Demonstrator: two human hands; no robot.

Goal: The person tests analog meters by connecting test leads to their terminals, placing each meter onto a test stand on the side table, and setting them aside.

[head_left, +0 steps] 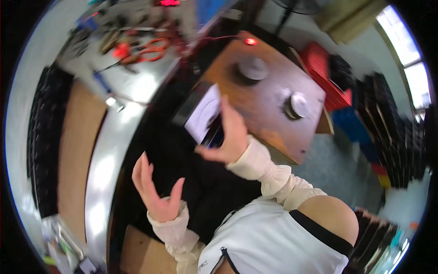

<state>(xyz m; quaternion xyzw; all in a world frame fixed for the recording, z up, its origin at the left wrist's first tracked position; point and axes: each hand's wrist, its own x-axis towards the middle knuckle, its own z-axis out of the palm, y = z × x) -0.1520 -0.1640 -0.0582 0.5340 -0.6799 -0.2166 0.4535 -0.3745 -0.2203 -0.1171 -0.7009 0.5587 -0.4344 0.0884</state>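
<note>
My right hand (230, 134) is raised with its fingers spread, right beside a black panel meter with a white face (203, 114); the blur hides whether it touches the meter. The meter sits at the near end of a brown wooden box (269, 98) that carries two round grey knobs (252, 69) (295, 105) and a lit red lamp (250, 41). My left hand (153, 187) hovers lower left over a dark surface, palm up-turned, fingers apart, holding nothing. Both arms wear cream sleeves.
A shiny metal bench (132, 86) runs up the left with red-handled tools (153, 48) and wires at its far end. A wooden board (75, 150) and a black ribbed mat (41, 137) lie left of it. Red (319, 59), blue (351, 123) and black (392, 123) crates stand at right.
</note>
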